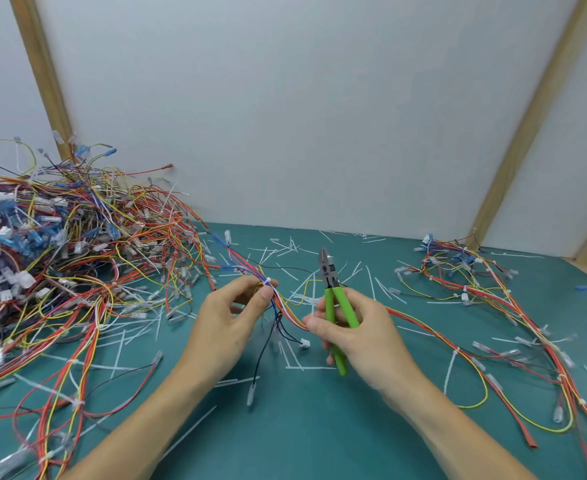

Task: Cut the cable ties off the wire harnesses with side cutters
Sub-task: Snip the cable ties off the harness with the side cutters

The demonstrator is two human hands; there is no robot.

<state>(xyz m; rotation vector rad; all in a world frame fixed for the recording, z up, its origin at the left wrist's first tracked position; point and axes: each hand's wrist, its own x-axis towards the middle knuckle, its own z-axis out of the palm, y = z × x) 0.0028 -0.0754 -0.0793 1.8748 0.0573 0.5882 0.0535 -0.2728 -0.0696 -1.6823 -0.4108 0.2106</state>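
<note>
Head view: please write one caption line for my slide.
Left hand pinches a wire harness at its white cable tie; right hand holds green side cutters beside it.

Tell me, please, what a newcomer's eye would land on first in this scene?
Probably the big tangled heap of wire harnesses at the left of the green mat. Then the green-handled side cutters held upright in the right hand, beside the left hand pinching a bundle at its white cable tie.

Green mat (302,427): harness heap (60,244), cut ties (295,367), loose harness (465,271).
</note>
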